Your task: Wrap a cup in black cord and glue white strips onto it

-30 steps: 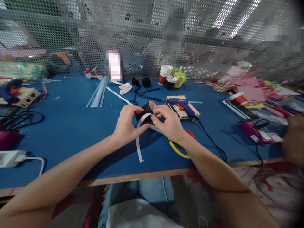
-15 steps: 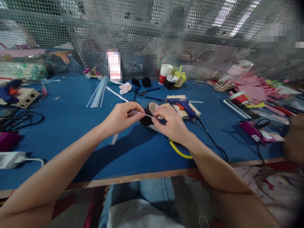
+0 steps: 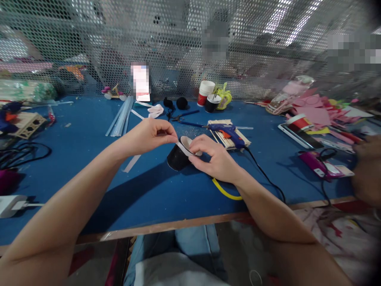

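Observation:
A black cup (image 3: 177, 159) with a pale inside is tilted above the blue table, its mouth facing up and right. Along its rim runs a white strip (image 3: 185, 148). My left hand (image 3: 153, 135) pinches the strip's left end between thumb and fingertips. My right hand (image 3: 212, 157) grips the cup's rim at the right, with fingers at the opening and the thumb outside, against the strip. Below my left wrist a pale strip end (image 3: 131, 163) hangs or lies; which of these I cannot tell.
A blue glue gun (image 3: 228, 133) rests on wooden sticks (image 3: 219, 122), its cable running right. Pliers (image 3: 190, 113), clear sticks (image 3: 122, 119), stacked cups (image 3: 206, 92) and a phone (image 3: 300, 136) lie around. A yellow tube (image 3: 224, 190) is near my right wrist. Another person's arm (image 3: 367, 171) is at right.
My left hand has moved slightly up and left with the strip. The cup has shifted down and left, and more of its black side shows.

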The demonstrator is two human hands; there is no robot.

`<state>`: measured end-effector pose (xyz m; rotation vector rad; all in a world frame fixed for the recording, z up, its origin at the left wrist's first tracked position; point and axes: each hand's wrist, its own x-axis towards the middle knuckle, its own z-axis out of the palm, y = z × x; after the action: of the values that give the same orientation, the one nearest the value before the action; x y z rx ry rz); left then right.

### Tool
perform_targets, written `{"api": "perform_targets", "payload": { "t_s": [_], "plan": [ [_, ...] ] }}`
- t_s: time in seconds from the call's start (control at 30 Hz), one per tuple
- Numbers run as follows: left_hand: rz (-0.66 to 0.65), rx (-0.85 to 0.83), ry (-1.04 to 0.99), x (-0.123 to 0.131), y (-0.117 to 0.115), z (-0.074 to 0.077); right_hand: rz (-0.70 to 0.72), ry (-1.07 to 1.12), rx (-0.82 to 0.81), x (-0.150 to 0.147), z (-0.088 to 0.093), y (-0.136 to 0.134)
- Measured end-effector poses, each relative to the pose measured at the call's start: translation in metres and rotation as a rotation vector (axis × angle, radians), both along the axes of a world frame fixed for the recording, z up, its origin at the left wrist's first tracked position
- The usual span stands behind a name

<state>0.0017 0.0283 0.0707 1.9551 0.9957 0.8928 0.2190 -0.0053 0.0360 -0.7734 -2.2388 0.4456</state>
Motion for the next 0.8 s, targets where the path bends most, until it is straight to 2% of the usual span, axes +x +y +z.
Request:
{"api": "perform_targets", "payload": {
  "t_s": [0.2, 0.5, 0.8],
  "plan": [
    [0.028, -0.149, -0.093, 0.0007, 0.0013, 0.0, 0.049, 0.004, -0.062, 0.0012, 0.0002, -0.0017],
    [-0.111, 0.007, 0.04, -0.0016, 0.0018, -0.003, 0.115, 0.023, -0.107, -0.0001, 0.0036, -0.003],
    [-0.116, -0.145, 0.014, -0.0009, 0.0024, -0.0061, 0.204, 0.069, -0.179, -0.0006, 0.0061, -0.0045]
  ]
}}
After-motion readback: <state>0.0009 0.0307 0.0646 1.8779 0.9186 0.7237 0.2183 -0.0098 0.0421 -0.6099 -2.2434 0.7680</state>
